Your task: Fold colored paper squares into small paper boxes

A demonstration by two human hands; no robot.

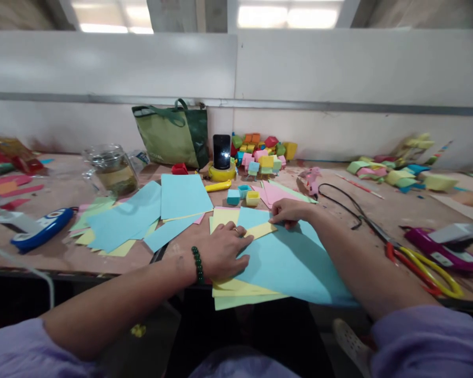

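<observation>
My left hand (220, 251), with a ring and a green bead bracelet, lies on a stack of coloured paper sheets (295, 262) at the table's front edge, fingers pressing on a small yellow paper piece (260, 230). My right hand (289, 212) rests just right of it, fingertips pinching the far end of the same yellow piece. A large light-blue sheet tops the stack, with yellow and green sheets under it.
More blue and yellow sheets (142, 215) lie to the left. Small folded paper boxes (252, 198), a phone on a yellow tape roll (222, 152), a green bag (173, 131), a glass jar (111, 170), scissors (425, 262) and a black cable (347, 207) surround them.
</observation>
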